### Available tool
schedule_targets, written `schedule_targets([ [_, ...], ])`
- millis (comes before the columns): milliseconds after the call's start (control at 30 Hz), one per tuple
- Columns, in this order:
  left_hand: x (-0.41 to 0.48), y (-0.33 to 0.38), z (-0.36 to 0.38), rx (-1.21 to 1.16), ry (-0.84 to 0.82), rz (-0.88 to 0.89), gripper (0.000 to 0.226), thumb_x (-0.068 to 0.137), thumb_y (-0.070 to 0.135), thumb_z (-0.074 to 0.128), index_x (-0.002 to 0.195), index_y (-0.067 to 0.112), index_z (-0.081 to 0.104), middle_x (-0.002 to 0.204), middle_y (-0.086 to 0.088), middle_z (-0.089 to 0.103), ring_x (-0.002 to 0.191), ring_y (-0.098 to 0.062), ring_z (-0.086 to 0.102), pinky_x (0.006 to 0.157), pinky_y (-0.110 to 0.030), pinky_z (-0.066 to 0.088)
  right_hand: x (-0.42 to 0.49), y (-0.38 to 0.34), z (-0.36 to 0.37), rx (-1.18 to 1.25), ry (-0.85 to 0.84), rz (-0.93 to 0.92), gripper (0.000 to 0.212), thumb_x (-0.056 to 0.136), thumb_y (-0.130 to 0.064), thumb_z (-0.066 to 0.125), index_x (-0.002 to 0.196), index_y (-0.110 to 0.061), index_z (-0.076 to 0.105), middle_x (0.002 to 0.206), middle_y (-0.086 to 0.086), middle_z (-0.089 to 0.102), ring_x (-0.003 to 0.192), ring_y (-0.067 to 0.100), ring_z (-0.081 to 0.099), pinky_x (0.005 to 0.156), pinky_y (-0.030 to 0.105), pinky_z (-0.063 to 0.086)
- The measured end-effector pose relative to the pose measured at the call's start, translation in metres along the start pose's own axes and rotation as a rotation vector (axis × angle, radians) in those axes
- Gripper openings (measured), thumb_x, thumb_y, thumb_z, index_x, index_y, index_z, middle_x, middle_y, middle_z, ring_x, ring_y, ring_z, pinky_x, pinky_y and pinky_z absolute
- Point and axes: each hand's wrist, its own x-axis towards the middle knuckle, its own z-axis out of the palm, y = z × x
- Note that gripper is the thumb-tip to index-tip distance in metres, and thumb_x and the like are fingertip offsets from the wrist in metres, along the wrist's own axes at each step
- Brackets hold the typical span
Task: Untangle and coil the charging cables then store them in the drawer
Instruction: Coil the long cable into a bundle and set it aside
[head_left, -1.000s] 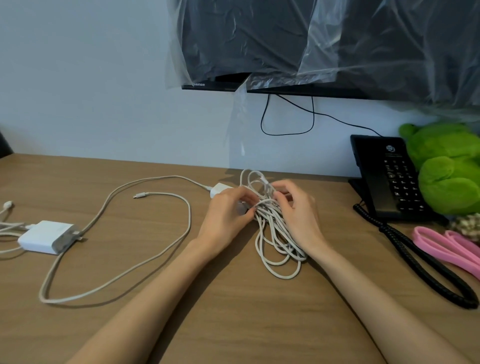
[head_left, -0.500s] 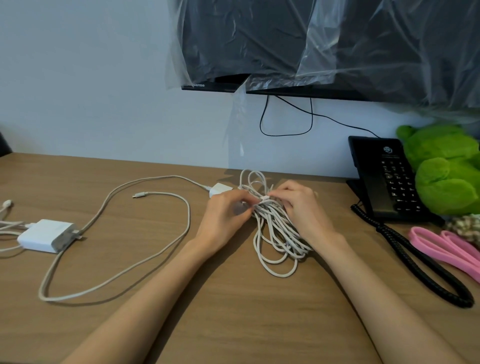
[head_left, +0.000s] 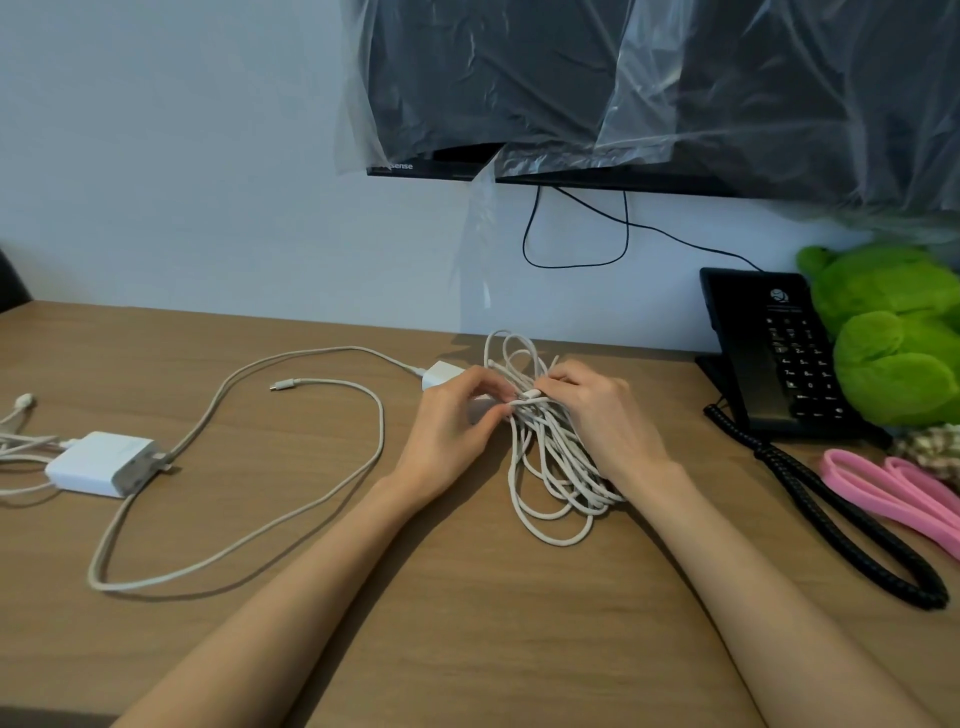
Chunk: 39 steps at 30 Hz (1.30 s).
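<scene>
A bundle of white cable loops (head_left: 556, 478) lies on the wooden desk (head_left: 467, 623) at the middle. My left hand (head_left: 452, 431) pinches the bundle's waist from the left. My right hand (head_left: 602, 415) grips the same spot from the right, with a white plug end between its fingertips. A small white charger (head_left: 441, 373) shows behind my left hand. A long loose white cable (head_left: 249, 540) sprawls across the left of the desk, its free plug (head_left: 283, 385) lying bare. No drawer is in view.
A white power adapter (head_left: 101, 464) with thin white leads sits at the far left. A black desk phone (head_left: 774, 358) with its coiled cord (head_left: 841, 540) stands right, beside a green plush toy (head_left: 893, 332) and pink bands (head_left: 893, 493). A plastic-wrapped screen (head_left: 623, 88) hangs above.
The bundle has been drawn tighter at its waist and its lower loops have shifted slightly right. Both hands stay at the same spot, fingers working the plug end.
</scene>
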Motion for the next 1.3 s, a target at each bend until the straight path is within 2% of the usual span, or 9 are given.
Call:
schedule_targets([
  [267, 0.000, -0.001, 0.001, 0.065, -0.012, 0.050, 0.012, 0.084, 0.006, 0.068, 0.093, 0.014, 0.068, 0.091, 0.006, 0.069, 0.088, 0.000, 0.060, 0.081, -0.008, 0.045, 0.000, 0.001, 0.003, 0.007, 0.000, -0.012, 0.037, 0.073, 0.002, 0.075, 0.107, -0.013, 0.071, 0.100, 0.005, 0.071, 0.088, 0.022, 0.066, 0.078, 0.036, 0.057],
  [467, 0.001, -0.004, 0.002, 0.054, -0.011, 0.072, 0.015, 0.085, 0.006, 0.067, 0.098, 0.011, 0.068, 0.092, 0.004, 0.069, 0.090, -0.002, 0.061, 0.083, -0.012, 0.046, 0.002, -0.002, 0.004, -0.101, -0.010, 0.012, 0.034, 0.081, 0.001, 0.067, 0.112, -0.014, 0.069, 0.102, 0.003, 0.069, 0.092, 0.021, 0.058, 0.070, 0.029, 0.047],
  [533, 0.001, -0.005, 0.003, 0.062, 0.001, 0.078, 0.020, 0.086, 0.006, 0.065, 0.104, 0.011, 0.068, 0.093, 0.005, 0.068, 0.088, 0.001, 0.060, 0.081, -0.009, 0.044, 0.002, -0.003, 0.004, -0.098, -0.029, 0.009, 0.036, 0.082, 0.001, 0.066, 0.116, -0.013, 0.067, 0.107, 0.004, 0.068, 0.096, 0.021, 0.057, 0.074, 0.031, 0.050],
  [667, 0.002, -0.003, 0.004, 0.105, 0.029, 0.079, 0.015, 0.085, 0.007, 0.066, 0.097, 0.012, 0.073, 0.089, 0.009, 0.066, 0.082, 0.015, 0.053, 0.074, -0.002, 0.037, 0.001, 0.001, 0.004, -0.070, -0.030, -0.029, 0.041, 0.074, 0.005, 0.072, 0.111, -0.013, 0.070, 0.106, 0.005, 0.070, 0.092, 0.023, 0.060, 0.071, 0.034, 0.055],
  [800, 0.003, 0.000, 0.004, 0.014, 0.075, -0.017, 0.013, 0.082, 0.005, 0.069, 0.093, 0.011, 0.074, 0.087, 0.005, 0.071, 0.084, 0.009, 0.060, 0.075, -0.004, 0.043, -0.001, 0.003, 0.003, 0.018, 0.028, -0.046, 0.037, 0.071, 0.001, 0.077, 0.105, -0.013, 0.072, 0.099, 0.002, 0.072, 0.084, 0.020, 0.062, 0.068, 0.034, 0.057],
  [967, 0.004, -0.001, 0.008, 0.028, 0.114, -0.031, 0.011, 0.079, 0.002, 0.071, 0.087, 0.009, 0.075, 0.083, 0.000, 0.073, 0.080, 0.000, 0.062, 0.073, -0.009, 0.047, -0.002, -0.001, -0.009, 0.266, 0.032, 0.069, 0.027, 0.089, -0.005, 0.062, 0.111, -0.017, 0.071, 0.106, 0.000, 0.072, 0.093, 0.012, 0.065, 0.085, 0.025, 0.051],
  [1067, 0.005, -0.002, 0.011, 0.105, 0.122, -0.017, 0.011, 0.080, 0.005, 0.071, 0.088, 0.010, 0.076, 0.082, 0.000, 0.073, 0.076, -0.005, 0.064, 0.073, -0.016, 0.050, -0.002, -0.001, -0.015, 0.333, -0.052, 0.172, 0.036, 0.093, -0.006, 0.052, 0.122, -0.023, 0.063, 0.104, -0.001, 0.070, 0.069, -0.005, 0.058, 0.067, 0.010, 0.047],
  [1200, 0.004, -0.003, 0.012, 0.134, 0.107, -0.027, 0.011, 0.081, 0.008, 0.071, 0.090, 0.012, 0.076, 0.083, 0.000, 0.073, 0.078, -0.010, 0.064, 0.073, -0.025, 0.052, -0.004, -0.005, -0.021, 0.422, -0.123, 0.210, 0.038, 0.088, -0.016, 0.063, 0.124, -0.028, 0.056, 0.116, -0.002, 0.067, 0.103, 0.008, 0.062, 0.090, 0.021, 0.047],
  [1300, 0.003, -0.003, 0.010, 0.149, 0.071, -0.036, 0.015, 0.082, 0.009, 0.068, 0.094, 0.015, 0.076, 0.086, 0.001, 0.071, 0.079, -0.008, 0.063, 0.075, -0.023, 0.052, -0.004, -0.009, -0.017, 0.458, -0.060, 0.285, 0.038, 0.083, -0.021, 0.072, 0.115, -0.027, 0.054, 0.109, -0.002, 0.069, 0.098, 0.007, 0.065, 0.085, 0.020, 0.050],
])
